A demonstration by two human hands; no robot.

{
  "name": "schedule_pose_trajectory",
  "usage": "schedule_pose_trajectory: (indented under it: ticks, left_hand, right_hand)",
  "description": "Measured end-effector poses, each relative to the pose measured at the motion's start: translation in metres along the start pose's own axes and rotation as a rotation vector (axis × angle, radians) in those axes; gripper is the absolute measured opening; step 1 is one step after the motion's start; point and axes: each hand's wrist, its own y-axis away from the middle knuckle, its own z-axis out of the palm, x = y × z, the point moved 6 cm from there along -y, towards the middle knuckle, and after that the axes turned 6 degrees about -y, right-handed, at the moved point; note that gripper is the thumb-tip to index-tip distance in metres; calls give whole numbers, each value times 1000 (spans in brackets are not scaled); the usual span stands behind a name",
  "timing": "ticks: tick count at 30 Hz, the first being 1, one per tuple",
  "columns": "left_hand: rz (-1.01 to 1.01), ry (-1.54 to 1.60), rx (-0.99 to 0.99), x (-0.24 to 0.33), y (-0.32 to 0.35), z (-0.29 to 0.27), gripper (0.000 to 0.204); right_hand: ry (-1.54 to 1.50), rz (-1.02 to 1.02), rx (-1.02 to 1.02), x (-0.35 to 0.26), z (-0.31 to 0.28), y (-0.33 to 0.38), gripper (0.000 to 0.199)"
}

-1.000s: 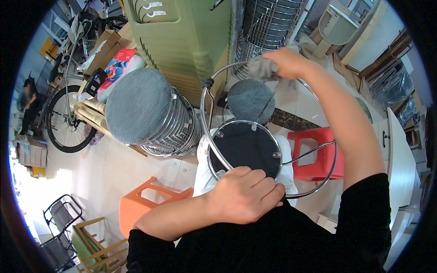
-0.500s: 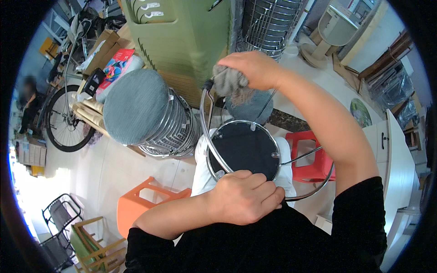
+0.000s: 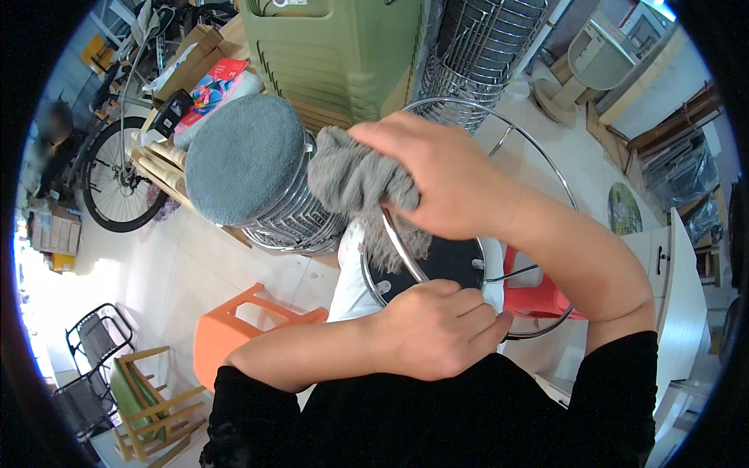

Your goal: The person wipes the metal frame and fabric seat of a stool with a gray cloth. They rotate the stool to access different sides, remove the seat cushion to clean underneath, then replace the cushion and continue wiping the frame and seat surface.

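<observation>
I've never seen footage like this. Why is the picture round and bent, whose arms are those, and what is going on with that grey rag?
There is no machine here. The picture comes from a wide fisheye camera worn on a person's head, looking down, so straight edges curve toward the rim and the person's own forearms, in black sleeves, come in from the bottom.

The right hand grips a grey cloth and presses it around a chrome bar of a metal stool frame. The left hand rests closed on the rim of the stool's round black seat, below the cloth.

Around them on the pale floor: a stack of chrome stools topped by a grey cushion, an orange plastic stool, a red plastic stool, a green ribbed plastic stack and a bicycle at the left.
</observation>
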Motion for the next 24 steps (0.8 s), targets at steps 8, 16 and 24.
schedule_pose_trajectory:
  ticks: [8, 16, 24]
  left_hand:
    - [-642, 16, 694, -84, 63, -84, 25]
    - [-1089, 899, 518, -183, 78, -13, 55]
    - [-1066, 1216, 434, -214, 50, 27, 42]
  right_hand:
    - [-173, 21, 68, 7, 1, 6, 64]
    - [-249, -72, -298, -36, -3, 32, 59]
    - [-91, -41, -324, -33, -5, 21, 61]
